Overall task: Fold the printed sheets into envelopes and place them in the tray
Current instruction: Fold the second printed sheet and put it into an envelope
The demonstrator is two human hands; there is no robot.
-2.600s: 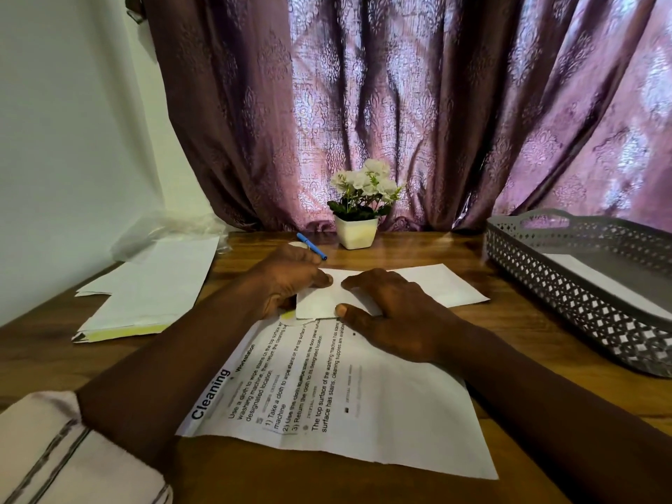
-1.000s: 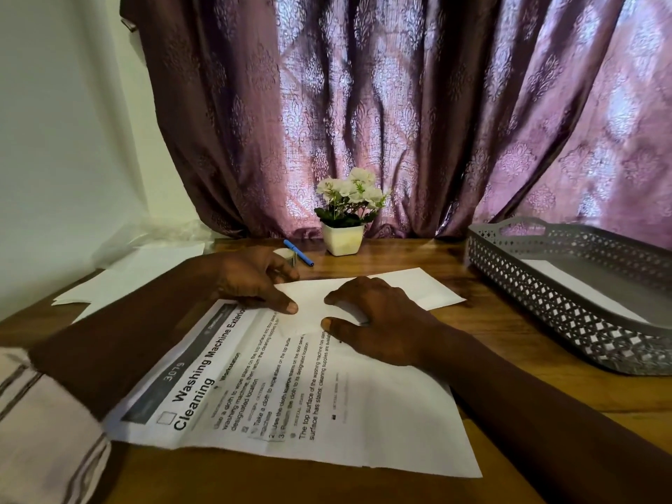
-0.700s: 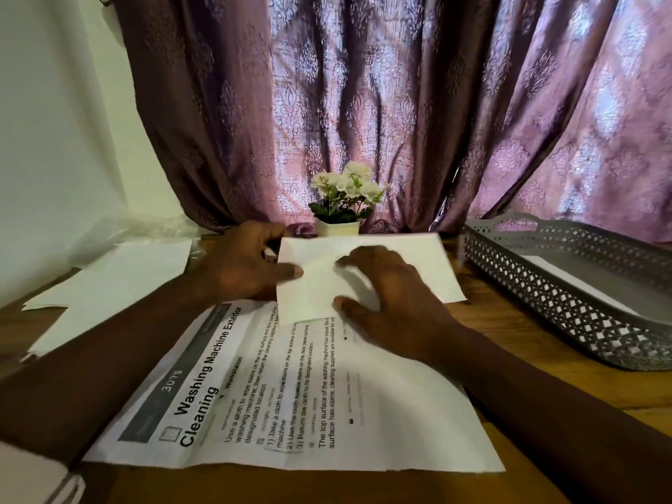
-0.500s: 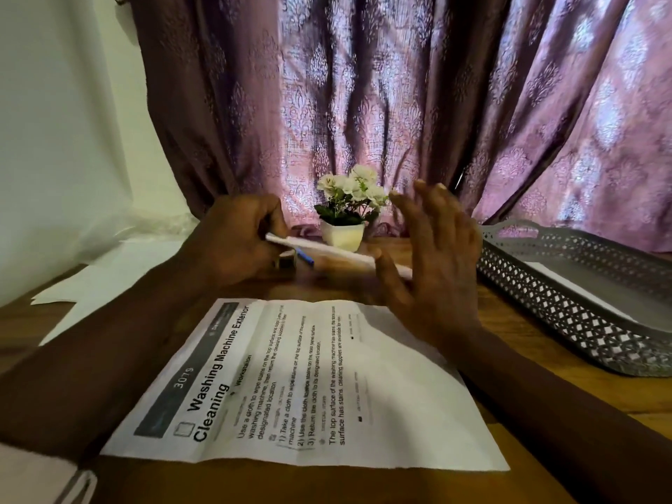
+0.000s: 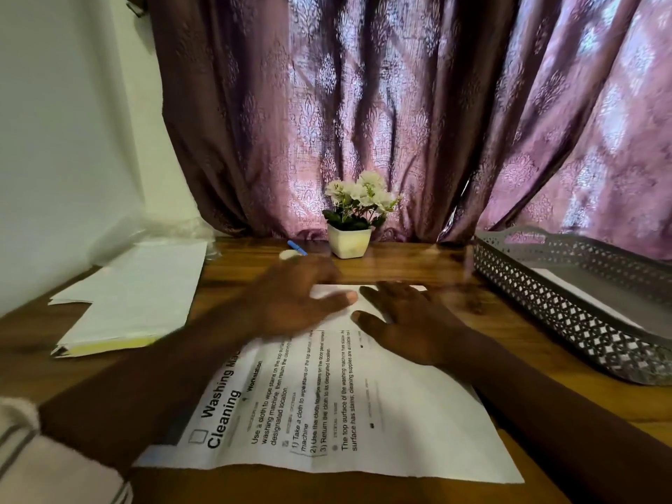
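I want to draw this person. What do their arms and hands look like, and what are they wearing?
Both forearms are bare. The left hand and right hand wear no gloves, rings or watch that I can see. A cream sleeve with grey stripes covers the left upper arm.

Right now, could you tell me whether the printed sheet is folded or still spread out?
Spread out. The printed sheet lies flat on the table, its text fully exposed.

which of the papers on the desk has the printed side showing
The printed sheet lying nearest the person, headed "Washing Machine Cleaning". The envelope under both hands and the paper stack at far left show only blank white.
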